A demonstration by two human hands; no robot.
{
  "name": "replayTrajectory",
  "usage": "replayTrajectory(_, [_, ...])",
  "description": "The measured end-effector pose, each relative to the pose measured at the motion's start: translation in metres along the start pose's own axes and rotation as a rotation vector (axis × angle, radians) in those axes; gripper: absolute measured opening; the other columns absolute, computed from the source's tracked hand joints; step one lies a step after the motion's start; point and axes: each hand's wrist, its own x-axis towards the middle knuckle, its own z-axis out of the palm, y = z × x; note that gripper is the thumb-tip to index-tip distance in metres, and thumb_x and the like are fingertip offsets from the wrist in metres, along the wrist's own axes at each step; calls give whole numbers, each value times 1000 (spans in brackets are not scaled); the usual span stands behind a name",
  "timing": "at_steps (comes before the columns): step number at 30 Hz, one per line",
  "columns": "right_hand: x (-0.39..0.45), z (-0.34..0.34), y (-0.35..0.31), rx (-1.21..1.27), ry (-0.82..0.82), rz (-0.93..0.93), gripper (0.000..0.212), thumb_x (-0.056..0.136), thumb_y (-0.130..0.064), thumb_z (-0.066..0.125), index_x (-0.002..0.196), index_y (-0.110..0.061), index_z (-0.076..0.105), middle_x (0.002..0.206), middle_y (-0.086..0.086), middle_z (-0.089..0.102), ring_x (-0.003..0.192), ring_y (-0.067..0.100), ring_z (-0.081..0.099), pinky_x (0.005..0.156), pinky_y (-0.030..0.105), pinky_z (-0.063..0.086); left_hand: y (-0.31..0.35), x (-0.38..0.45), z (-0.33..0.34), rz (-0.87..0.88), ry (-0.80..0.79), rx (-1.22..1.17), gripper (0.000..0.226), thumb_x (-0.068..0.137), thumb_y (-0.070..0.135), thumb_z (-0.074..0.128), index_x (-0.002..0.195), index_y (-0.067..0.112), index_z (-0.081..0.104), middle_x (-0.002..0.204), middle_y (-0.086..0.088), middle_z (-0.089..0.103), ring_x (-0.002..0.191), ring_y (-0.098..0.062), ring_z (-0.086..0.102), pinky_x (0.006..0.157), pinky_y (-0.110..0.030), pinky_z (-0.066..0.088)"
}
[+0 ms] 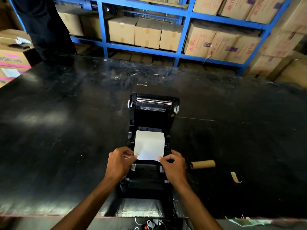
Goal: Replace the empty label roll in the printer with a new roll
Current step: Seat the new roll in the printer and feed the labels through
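A black label printer (172,113) stands open on the dark table, its lid tilted back. A white label roll (149,141) sits in the printer's bay, with its loose end drawn toward me. My left hand (120,161) pinches the left corner of that paper end. My right hand (173,164) pinches its right corner. An empty brown cardboard core (202,164) lies on the table to the right of the printer.
A torn paper scrap (235,177) lies right of the core. The black table (66,130) stretches wide on both sides. Blue shelving (186,15) with cardboard boxes stands behind. A person in dark trousers (43,25) stands far left. Cables (152,224) hang below the table's front edge.
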Motion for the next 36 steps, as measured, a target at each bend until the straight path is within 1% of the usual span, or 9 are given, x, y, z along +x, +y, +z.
replayTrajectory(3, [3, -7, 4, 86, -119, 5, 15, 79, -18, 73, 70, -6, 72, 118, 4, 57, 132, 19, 41, 99, 28, 31, 0, 1, 0, -28, -10, -20, 12, 73, 15, 80, 76, 13, 68, 67, 7, 67, 65, -6, 66, 55, -8, 45])
replayTrajectory(8, [5, -19, 12, 116, -266, 1, 12, 82, -23, 70, 77, -12, 74, 135, 2, 48, 134, 9, 34, 99, 24, 25, -3, -3, 2, -24, -37, -18, 24, 71, 13, 82, 71, 22, 60, 67, 8, 65, 63, -3, 63, 53, -7, 43])
replayTrajectory(13, [5, -9, 13, 95, -175, -8, 10, 82, -15, 70, 78, -6, 73, 125, 12, 59, 132, 18, 40, 98, 24, 27, -10, 0, 4, -32, -33, -32, 21, 75, 8, 78, 73, 17, 59, 67, 0, 65, 58, -11, 61, 48, -12, 44])
replayTrajectory(16, [4, -3, 14, 28, -110, -11, 11, 82, -16, 70, 80, -6, 73, 133, 14, 53, 133, 22, 39, 109, 34, 30, -12, 2, 4, 20, -57, 20, 27, 77, 8, 76, 71, 20, 53, 63, -1, 65, 50, -9, 56, 46, -15, 45])
replayTrajectory(19, [2, -3, 15, -37, -113, -39, 10, 81, -18, 70, 75, -10, 72, 137, 13, 51, 136, 24, 35, 113, 46, 27, -12, 3, 4, 53, -93, 109, 26, 80, 11, 72, 73, 20, 49, 65, -5, 66, 49, -16, 56, 51, -34, 49])
replayTrajectory(23, [2, -10, 13, -131, -159, -78, 9, 81, -21, 69, 75, -15, 72, 142, 10, 44, 138, 22, 29, 113, 41, 16, -12, 4, 1, 97, -158, 183, 19, 83, 14, 69, 79, 16, 51, 71, -3, 67, 61, -24, 63, 60, -44, 55])
replayTrajectory(26, [4, -17, 11, -170, -230, -78, 8, 82, -25, 68, 79, -18, 72, 147, 9, 38, 140, 21, 25, 113, 38, 14, -10, 7, -3, 134, -201, 205, 18, 83, 13, 68, 81, 18, 52, 74, 2, 66, 69, -21, 65, 66, -44, 57])
replayTrajectory(30, [5, -21, 6, -229, -270, -101, 7, 81, -25, 69, 81, -20, 73, 150, 10, 34, 142, 21, 21, 114, 38, 15, -9, 10, -6, 145, -269, 209, 20, 82, 17, 70, 85, 19, 50, 73, 6, 67, 66, -16, 65, 64, -41, 57])
replayTrajectory(36, [6, -21, 2, -231, -263, -79, 5, 78, -28, 71, 74, -28, 72, 151, 8, 35, 141, 22, 24, 114, 38, 19, -13, 11, -6, 89, -237, 135, 27, 81, 15, 73, 84, 22, 47, 78, -3, 69, 64, -22, 68, 56, -37, 57])
